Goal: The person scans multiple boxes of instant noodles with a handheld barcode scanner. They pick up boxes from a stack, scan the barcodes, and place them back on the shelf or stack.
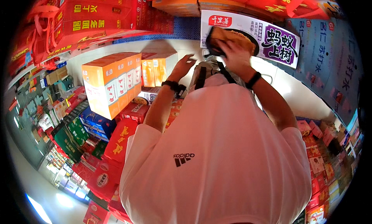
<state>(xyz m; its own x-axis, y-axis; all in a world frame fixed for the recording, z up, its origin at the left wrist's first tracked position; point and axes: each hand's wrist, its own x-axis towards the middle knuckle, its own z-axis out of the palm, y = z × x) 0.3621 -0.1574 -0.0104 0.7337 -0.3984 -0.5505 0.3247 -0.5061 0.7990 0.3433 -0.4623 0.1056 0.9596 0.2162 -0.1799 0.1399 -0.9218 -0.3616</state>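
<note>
The left hand [182,68], fingers loosely curled, holds nothing visible. The blurred right hand [236,55] spreads over a white rectangular carton with a purple panel [260,39], its grip unclear. Leftward stand orange-and-white cardboard boxes [115,81]; beyond, red handled packages [87,17].

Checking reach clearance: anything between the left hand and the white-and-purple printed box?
Nothing visible between the left hand and the box's left edge. The right hand covers part of its printed face in this view.
</note>
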